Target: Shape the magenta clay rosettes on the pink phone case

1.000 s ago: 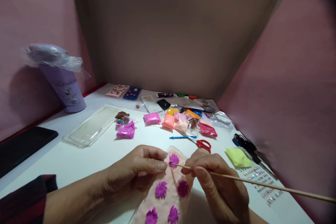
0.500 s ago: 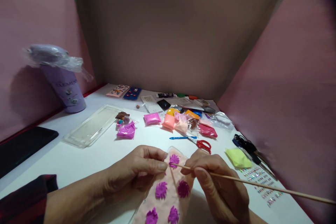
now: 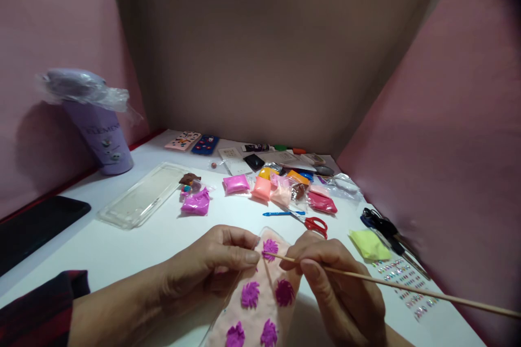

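Note:
A clear-edged phone case [image 3: 266, 282] coated in pale pink clay lies tilted toward me, with several purple clay flowers [image 3: 250, 294] on it. My left hand [image 3: 222, 255] grips the case by its upper left edge, thumb on top. Between the thumb and fingers of my right hand [image 3: 340, 276] is a thin wooden skewer [image 3: 391, 282]. Its tip touches the left side of the topmost purple flower [image 3: 270, 249]. The case's lower end runs out of view.
Beyond the hands lie red-handled scissors [image 3: 316, 225], a blue tool [image 3: 284, 213] and several clay packets [image 3: 236, 184]. At left are a clear case [image 3: 142, 195], a black phone [image 3: 44, 227] and a purple tumbler [image 3: 101, 135]. Rhinestone stickers [image 3: 407, 284] and a yellow packet [image 3: 369, 244] lie right.
Almost nothing differs. Both hands keep their hold, and the skewer tip stays at the same flower with only a tiny shift.

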`<control>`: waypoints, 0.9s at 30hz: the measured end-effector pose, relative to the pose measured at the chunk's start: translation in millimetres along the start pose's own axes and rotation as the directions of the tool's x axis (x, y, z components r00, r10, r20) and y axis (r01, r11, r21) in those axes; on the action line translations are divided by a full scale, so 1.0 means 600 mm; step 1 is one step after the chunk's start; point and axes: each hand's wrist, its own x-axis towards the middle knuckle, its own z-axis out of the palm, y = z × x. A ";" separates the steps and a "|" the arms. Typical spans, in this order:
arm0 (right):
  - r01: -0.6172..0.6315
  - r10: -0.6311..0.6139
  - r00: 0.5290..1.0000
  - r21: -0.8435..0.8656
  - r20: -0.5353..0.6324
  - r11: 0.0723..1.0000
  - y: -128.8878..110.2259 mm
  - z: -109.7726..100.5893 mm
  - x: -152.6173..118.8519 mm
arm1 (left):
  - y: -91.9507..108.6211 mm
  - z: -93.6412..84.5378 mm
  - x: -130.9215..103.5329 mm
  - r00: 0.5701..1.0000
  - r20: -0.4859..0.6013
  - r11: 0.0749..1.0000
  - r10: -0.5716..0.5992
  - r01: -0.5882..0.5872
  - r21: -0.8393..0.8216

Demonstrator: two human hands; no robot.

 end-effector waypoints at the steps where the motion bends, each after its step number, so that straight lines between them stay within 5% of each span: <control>1: 0.003 -0.003 1.000 0.004 0.006 1.000 0.001 0.000 0.000 | 0.000 -0.001 0.000 1.000 0.000 1.000 -0.006 0.006 0.011; 6: 0.003 -0.004 1.000 0.009 0.017 1.000 0.000 -0.001 0.001 | 0.002 -0.006 0.002 1.000 -0.004 1.000 -0.017 0.017 0.019; 13: -0.044 0.043 0.993 -0.010 -0.114 0.999 -0.012 0.006 0.000 | 0.001 -0.005 0.001 0.999 0.023 1.000 -0.027 0.027 0.011; 27: -0.048 0.047 0.994 -0.008 -0.101 0.999 -0.015 0.006 -0.003 | 0.002 -0.010 0.004 0.999 0.029 0.999 -0.038 0.038 0.006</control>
